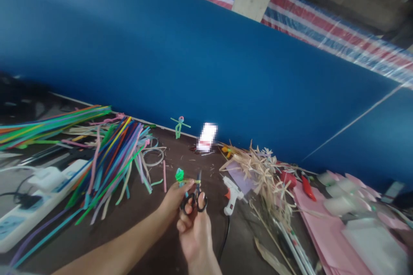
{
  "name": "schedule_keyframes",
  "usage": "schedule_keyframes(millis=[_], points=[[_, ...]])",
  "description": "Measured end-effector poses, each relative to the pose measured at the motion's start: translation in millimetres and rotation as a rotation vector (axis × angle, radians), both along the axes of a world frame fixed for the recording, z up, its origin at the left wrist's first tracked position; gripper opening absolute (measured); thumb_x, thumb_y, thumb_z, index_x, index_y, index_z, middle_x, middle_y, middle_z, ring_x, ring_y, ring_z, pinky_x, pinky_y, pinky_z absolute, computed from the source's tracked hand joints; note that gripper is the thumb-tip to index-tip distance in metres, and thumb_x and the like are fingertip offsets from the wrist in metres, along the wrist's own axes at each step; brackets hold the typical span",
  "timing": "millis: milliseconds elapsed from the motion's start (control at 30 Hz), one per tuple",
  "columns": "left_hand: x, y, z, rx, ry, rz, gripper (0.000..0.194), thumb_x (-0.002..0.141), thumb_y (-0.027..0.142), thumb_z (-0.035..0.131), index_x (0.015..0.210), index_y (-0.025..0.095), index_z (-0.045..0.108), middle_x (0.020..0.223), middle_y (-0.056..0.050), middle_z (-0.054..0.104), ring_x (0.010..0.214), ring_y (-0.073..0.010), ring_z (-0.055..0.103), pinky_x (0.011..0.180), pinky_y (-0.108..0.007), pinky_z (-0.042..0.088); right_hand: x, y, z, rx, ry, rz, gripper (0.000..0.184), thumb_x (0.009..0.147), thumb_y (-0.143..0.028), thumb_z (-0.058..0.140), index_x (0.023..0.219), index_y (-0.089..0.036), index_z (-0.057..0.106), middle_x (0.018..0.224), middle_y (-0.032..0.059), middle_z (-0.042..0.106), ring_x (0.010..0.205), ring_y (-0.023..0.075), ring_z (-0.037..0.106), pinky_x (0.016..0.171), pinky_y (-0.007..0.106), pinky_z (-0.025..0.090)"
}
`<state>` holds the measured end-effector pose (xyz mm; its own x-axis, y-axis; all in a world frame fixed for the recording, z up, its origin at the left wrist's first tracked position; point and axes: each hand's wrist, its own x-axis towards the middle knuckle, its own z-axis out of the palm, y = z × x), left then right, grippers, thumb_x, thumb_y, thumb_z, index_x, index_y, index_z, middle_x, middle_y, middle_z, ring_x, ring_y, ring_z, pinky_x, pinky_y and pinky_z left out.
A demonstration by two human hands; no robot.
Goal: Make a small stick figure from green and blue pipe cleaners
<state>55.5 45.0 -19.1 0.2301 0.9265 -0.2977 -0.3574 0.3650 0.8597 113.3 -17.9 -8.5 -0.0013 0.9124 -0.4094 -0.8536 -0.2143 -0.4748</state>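
Note:
My left hand pinches a small pipe cleaner figure with a bright green top and light blue and yellowish stems below. In my right hand are black-handled scissors, thumb and fingers in the loops and tips pointing away from me. The blades are right beside the yellowish stem at my left fingertips; whether they touch it I cannot tell. Beyond my hands, a green pipe cleaner doll with outstretched arms leans at the blue wall. A short pink pipe cleaner lies left of my left hand.
A white glue gun with a cord lies to the right. Past it are dried straw pieces and pink sheets. Colourful pipe cleaners and a white power strip lie left. A blue wall stands behind.

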Motion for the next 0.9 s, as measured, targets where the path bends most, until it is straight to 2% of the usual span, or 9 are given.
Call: schedule_keyframes(millis=[67, 267, 367, 433, 533, 633, 733, 833, 900], points=[[0.0, -0.1, -2.0, 0.003, -0.036, -0.019, 0.030, 0.062, 0.042, 0.062, 0.070, 0.013, 0.061, 0.058, -0.001, 0.059, 0.051, -0.0105, 0.052, 0.050, -0.020, 0.040, -0.4, -0.4, 0.0, -0.011, -0.032, -0.014, 0.035, 0.068, -0.050, 0.056, 0.066, -0.017, 0.047, 0.050, -0.0078, 0.038, 0.035, 0.0028, 0.023, 0.038, 0.018, 0.018], [-0.3, 0.5, -3.2, -0.014, -0.054, -0.009, 0.029, 0.061, 0.041, 0.064, 0.066, 0.013, 0.060, 0.057, -0.002, 0.059, 0.053, -0.0112, 0.054, 0.050, -0.019, 0.040, 1.6, -2.9, 11.1, -0.001, 0.044, 0.081, 0.042, 0.070, -0.057, 0.049, 0.068, -0.015, 0.052, 0.056, -0.0033, 0.048, 0.037, 0.0038, 0.032, 0.039, 0.018, 0.022], [-2.6, 4.1, 0.9, -0.069, -0.051, 0.061, 0.030, 0.060, 0.039, 0.064, 0.076, 0.013, 0.062, 0.072, -0.006, 0.064, 0.061, -0.0138, 0.058, 0.050, -0.020, 0.041, 3.0, -5.6, 8.9, 0.010, 0.022, 0.065, 0.037, 0.069, -0.052, 0.054, 0.069, -0.015, 0.052, 0.057, -0.0038, 0.050, 0.037, 0.0034, 0.034, 0.038, 0.017, 0.022], [-7.0, 9.5, 2.7, -0.092, -0.050, 0.114, 0.033, 0.060, 0.038, 0.064, 0.084, 0.014, 0.063, 0.089, -0.007, 0.064, 0.069, -0.0148, 0.060, 0.051, -0.020, 0.041, 6.3, -8.1, 2.4, 0.022, -0.088, 0.049, 0.036, 0.068, -0.051, 0.056, 0.071, -0.016, 0.052, 0.059, -0.0029, 0.053, 0.036, 0.0038, 0.035, 0.037, 0.017, 0.022], [-17.5, 21.7, 2.7, -0.048, 0.006, 0.241, 0.032, 0.060, 0.036, 0.065, 0.084, 0.015, 0.063, 0.088, -0.005, 0.063, 0.059, -0.0097, 0.058, 0.048, -0.018, 0.040, 19.8, -10.6, -10.3, 0.023, -0.405, 0.090, 0.041, 0.067, -0.055, 0.054, 0.076, -0.015, 0.054, 0.060, -0.0003, 0.055, 0.035, 0.0051, 0.036, 0.035, 0.019, 0.024], [-29.3, 34.7, 3.9, -0.035, -0.008, 0.370, 0.024, 0.056, 0.029, 0.067, 0.073, 0.013, 0.062, 0.072, -0.001, 0.063, 0.044, -0.0039, 0.048, 0.038, -0.015, 0.033, 42.7, -10.7, -18.5, 0.040, -0.992, 0.127, 0.039, 0.066, -0.053, 0.056, 0.061, -0.014, 0.053, 0.048, -0.0030, 0.048, 0.036, 0.0060, 0.033, 0.037, 0.020, 0.022], [-38.3, 42.3, 8.7, -0.051, -0.079, 0.334, 0.021, 0.055, 0.024, 0.068, 0.071, 0.012, 0.061, 0.068, -0.002, 0.063, 0.042, -0.0034, 0.046, 0.037, -0.014, 0.033, 64.4, -9.5, -18.4, 0.059, -1.690, 0.153, 0.029, 0.060, -0.041, 0.064, 0.051, -0.016, 0.052, 0.047, -0.0018, 0.049, 0.046, 0.0109, 0.043, 0.045, 0.022, 0.027], [-41.0, 42.4, 13.3, -0.092, -0.115, 0.261, 0.017, 0.057, 0.020, 0.067, 0.071, 0.011, 0.061, 0.072, -0.004, 0.065, 0.042, -0.0038, 0.047, 0.036, -0.014, 0.034, 73.5, -6.0, -14.7, -0.003, -2.085, 0.279, 0.015, 0.062, -0.033, 0.062, 0.060, -0.019, 0.057, 0.055, 0.0021, 0.058, 0.052, 0.0152, 0.052, 0.049, 0.024, 0.029], [-39.3, 39.7, 14.2, -0.127, -0.121, 0.229, 0.016, 0.059, 0.019, 0.066, 0.071, 0.011, 0.061, 0.072, -0.005, 0.066, 0.042, -0.0038, 0.047, 0.036, -0.015, 0.034, 71.9, -1.8, -12.9, -0.029, -2.224, 0.359, 0.011, 0.062, -0.031, 0.062, 0.066, -0.020, 0.058, 0.060, 0.0048, 0.062, 0.056, 0.0181, 0.055, 0.050, 0.025, 0.030]])
